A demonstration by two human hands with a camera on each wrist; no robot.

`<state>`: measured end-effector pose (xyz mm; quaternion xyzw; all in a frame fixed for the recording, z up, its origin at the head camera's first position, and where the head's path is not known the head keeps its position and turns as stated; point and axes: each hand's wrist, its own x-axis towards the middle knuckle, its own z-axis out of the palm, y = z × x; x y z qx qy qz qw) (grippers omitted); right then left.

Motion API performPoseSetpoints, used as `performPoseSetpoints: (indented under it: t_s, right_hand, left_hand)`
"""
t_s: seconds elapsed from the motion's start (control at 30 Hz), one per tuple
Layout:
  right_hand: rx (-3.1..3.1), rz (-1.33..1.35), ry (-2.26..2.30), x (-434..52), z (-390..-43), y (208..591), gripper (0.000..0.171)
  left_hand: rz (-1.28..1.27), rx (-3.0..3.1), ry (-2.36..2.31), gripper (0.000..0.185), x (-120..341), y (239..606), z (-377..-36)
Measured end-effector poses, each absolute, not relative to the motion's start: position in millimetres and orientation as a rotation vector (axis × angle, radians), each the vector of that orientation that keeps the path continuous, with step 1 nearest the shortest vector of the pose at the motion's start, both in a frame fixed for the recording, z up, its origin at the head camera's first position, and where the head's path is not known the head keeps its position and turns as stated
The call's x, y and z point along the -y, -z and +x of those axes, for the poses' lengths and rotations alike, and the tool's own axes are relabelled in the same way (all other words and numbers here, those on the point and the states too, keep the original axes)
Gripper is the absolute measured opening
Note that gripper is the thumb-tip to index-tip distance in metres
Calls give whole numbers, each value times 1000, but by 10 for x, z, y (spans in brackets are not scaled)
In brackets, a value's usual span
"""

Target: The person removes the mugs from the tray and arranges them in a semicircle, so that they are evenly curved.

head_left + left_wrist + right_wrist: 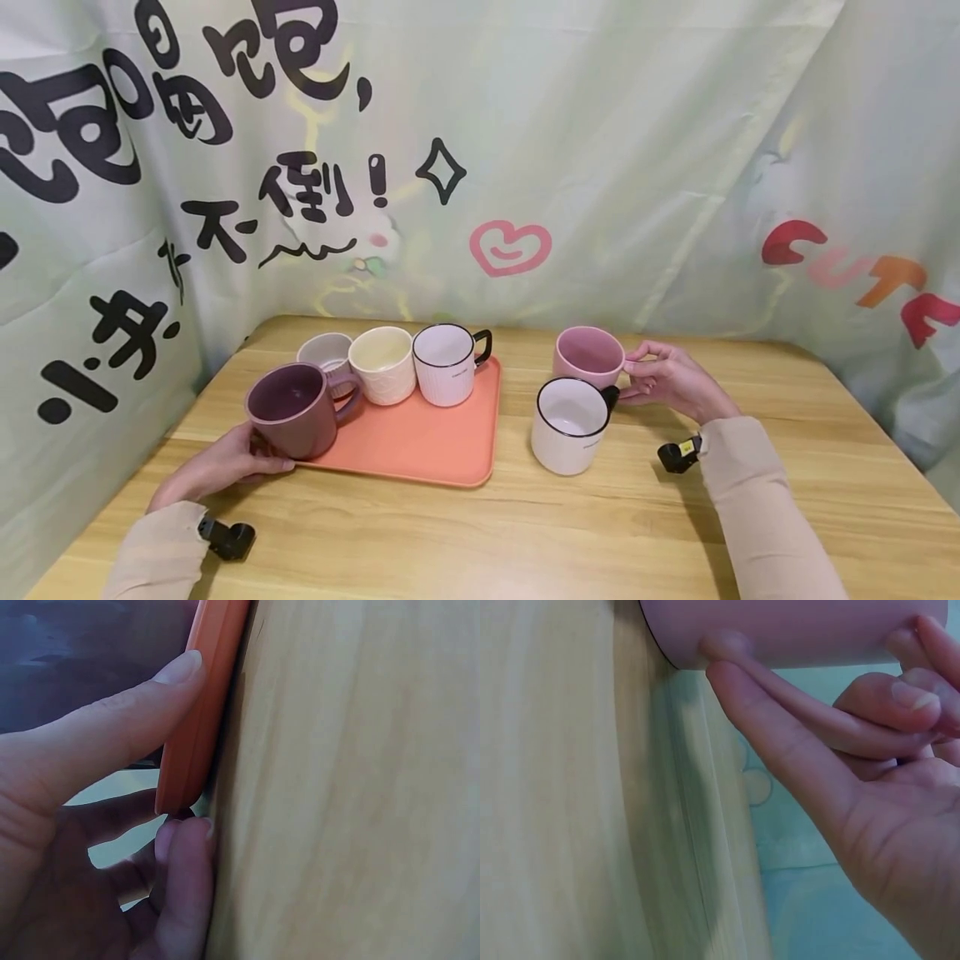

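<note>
My left hand [217, 467] grips the front left corner of an orange tray [420, 454]. In the left wrist view, its thumb lies on the tray's rim [202, 735] and the other fingers curl by the corner. Beside that hand, a dark purple mug [300, 429] stands on the tray. Behind it are a greyish cup [324, 343], a cream cup [382, 375] and a white mug with a black handle [444, 375]. My right hand [671, 379] holds a pink mug [588, 357] by its handle; the right wrist view shows fingers curled at the handle [802, 712].
Right of the tray, a second white mug [566, 446] with a black rim stands on the wooden table [480, 550], in front of the pink mug and partly covering it. A printed curtain [600, 167] hangs behind the table's back edge and along both sides.
</note>
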<state>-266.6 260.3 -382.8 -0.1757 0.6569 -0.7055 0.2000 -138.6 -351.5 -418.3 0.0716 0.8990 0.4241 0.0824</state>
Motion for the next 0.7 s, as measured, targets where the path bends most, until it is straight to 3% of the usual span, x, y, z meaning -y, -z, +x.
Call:
performPoseSetpoints:
  t_s: [0.43,0.7]
  right_hand:
    - [-2043,-620,1829,-2756,-2672,3740,12]
    - [-2293,-473,1732,-2778,-2732,3409,28]
  left_hand:
    - [242,-2680,-1289,73,3497,4224,-1407]
    - [198,-2659,-1310,72,3506,4200,-1389]
